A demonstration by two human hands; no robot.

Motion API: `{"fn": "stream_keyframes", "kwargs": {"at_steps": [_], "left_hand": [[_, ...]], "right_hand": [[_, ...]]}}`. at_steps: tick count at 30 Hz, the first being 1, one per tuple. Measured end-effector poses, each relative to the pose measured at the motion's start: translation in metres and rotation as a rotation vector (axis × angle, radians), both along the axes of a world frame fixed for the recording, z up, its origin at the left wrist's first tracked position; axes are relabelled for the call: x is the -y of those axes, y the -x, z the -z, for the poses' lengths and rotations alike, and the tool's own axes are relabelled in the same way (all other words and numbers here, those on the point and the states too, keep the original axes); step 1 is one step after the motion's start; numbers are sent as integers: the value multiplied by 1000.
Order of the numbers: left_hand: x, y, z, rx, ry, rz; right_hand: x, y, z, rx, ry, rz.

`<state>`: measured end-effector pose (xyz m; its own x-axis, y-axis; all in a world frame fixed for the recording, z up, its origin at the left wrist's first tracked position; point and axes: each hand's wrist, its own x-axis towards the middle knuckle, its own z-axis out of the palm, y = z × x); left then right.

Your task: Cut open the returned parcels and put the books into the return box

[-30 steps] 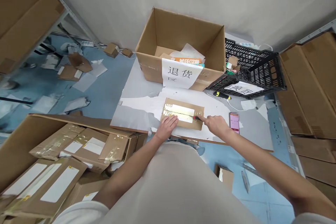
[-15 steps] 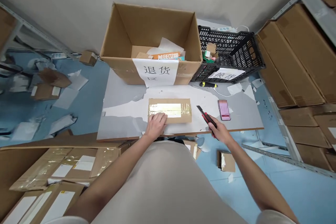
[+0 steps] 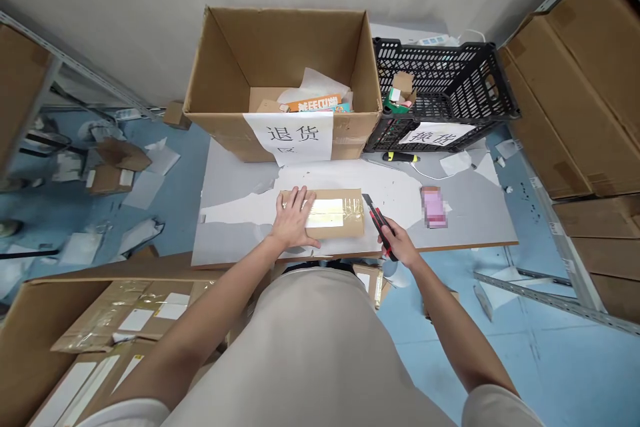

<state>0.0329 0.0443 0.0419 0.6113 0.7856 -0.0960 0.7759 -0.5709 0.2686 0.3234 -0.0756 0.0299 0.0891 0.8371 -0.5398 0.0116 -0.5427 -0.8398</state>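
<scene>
A small cardboard box (image 3: 353, 213), taped and bearing a white label, lies flat on the table (image 3: 240, 240) before me. My left hand (image 3: 294, 219) rests on the box's left end with its fingers spread. In my right hand (image 3: 396, 243) is a red and black utility knife (image 3: 379, 221), gripped by the handle. Its dark blade points away from me and up to the left, close by the box's right end. Whether the blade touches the cardboard I cannot tell.
Behind the small box stand a large open carton (image 3: 225, 130) with a paper sign and a black plastic crate (image 3: 445, 113). A yellow-black tool (image 3: 401, 157) and a phone (image 3: 434, 207) lie to the right. Packed cartons (image 3: 135, 307) sit at lower left; shelving (image 3: 555, 307) stands right.
My left hand has moved up onto the box's left end and spread its fingers. My right hand has brought the utility knife leftward, near the box's right end.
</scene>
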Motion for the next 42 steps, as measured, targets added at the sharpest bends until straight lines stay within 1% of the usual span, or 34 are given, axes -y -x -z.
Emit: {"fn": "stream_keyframes", "kwargs": {"at_steps": [4, 10, 13, 16, 19, 25, 29, 32, 36, 39, 42], "left_hand": [[0, 1, 2, 50, 5, -4], [-3, -1, 0, 19, 23, -9], [-6, -1, 1, 24, 23, -22], [-8, -1, 2, 20, 16, -16], [-9, -1, 2, 2, 7, 4], [-11, -3, 1, -23, -6, -53], [-13, -3, 2, -18, 7, -32], [-13, -3, 3, -19, 3, -46], [-12, -4, 3, -30, -7, -67], [-12, -4, 5, -11, -12, -57], [-13, -5, 6, -2, -15, -82]], "right_hand": [[1, -1, 3, -21, 0, -18], [-7, -10, 2, -21, 42, -81], [-15, -23, -4, 14, 60, -152], [-21, -35, -11, 57, 91, -269], [-25, -36, -15, 51, 132, -347], [-20, -27, -18, 83, 131, -358], [-19, -29, -18, 90, 138, -375], [-15, -28, -15, 61, 111, -346], [0, -23, -12, -12, 148, -287], [5, -16, -11, -14, 151, -251], [9, -4, -9, -18, 142, -227]]}}
